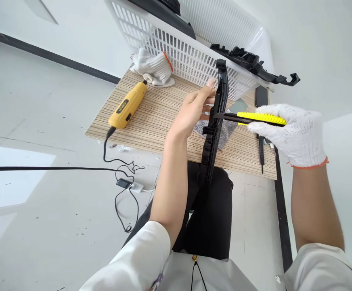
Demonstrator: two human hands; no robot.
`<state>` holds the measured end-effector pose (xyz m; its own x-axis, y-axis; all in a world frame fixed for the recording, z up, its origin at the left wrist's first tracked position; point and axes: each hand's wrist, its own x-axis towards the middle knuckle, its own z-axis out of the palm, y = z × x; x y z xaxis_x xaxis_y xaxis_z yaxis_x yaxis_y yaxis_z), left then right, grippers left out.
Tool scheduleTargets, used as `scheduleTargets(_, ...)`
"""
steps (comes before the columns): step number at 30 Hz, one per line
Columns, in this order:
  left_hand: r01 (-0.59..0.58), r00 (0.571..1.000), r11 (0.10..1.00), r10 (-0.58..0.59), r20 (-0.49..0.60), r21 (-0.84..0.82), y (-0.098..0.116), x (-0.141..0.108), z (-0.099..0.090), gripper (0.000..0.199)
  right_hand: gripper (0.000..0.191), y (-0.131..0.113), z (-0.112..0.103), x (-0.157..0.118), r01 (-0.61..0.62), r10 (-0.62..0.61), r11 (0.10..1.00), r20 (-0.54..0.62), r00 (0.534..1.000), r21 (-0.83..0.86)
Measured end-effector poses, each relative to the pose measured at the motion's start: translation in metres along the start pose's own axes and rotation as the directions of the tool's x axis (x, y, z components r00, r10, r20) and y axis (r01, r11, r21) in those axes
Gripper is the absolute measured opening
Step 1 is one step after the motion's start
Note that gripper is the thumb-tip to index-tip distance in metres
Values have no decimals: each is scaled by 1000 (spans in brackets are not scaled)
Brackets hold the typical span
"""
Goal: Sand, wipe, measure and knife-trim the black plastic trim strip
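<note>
My bare left hand [194, 107] grips a long black plastic part [221, 95] from its left side, fingers wrapped behind it. The part stands at a slant, its lower end reaching down to my lap. In a white knitted glove, my right hand [291, 129] is closed on a yellow and black utility knife [259, 118]. The knife points left, and its dark blade [224, 116] meets the edge of the black part near my left fingers. Behind the part, a grey speckled piece [226, 135] lies on the wooden table [154, 109].
A yellow corded power tool [128, 105] lies at the table's left, near a white glove [156, 66]. Behind stands a white slatted basket [185, 54] with black parts [248, 62] on its rim. A phone [261, 96] and a thin black tool [261, 153] are at the right. Cables [124, 178] trail over the floor.
</note>
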<state>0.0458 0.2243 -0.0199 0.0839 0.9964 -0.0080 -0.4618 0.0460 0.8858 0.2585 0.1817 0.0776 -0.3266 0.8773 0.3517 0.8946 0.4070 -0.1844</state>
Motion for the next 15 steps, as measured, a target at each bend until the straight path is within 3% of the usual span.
scheduleTargets(5,-35,998,999,35,45,12,-1,-1,-3,44,36,-1,8,-7,-25,27,1000,-105,994,19)
scheduleTargets(9,-35,996,999,34,86,19,0,-2,-6,41,32,-1,12,-9,-39,41,999,-69,997,27)
scheduleTargets(12,-29,995,999,25,98,33,1,-1,-7,41,35,-2,11,-8,-25,24,1000,-106,994,-5)
scheduleTargets(15,-58,991,998,53,122,35,-1,1,-6,41,35,-4,9,-7,-21,20,1000,-33,999,-14)
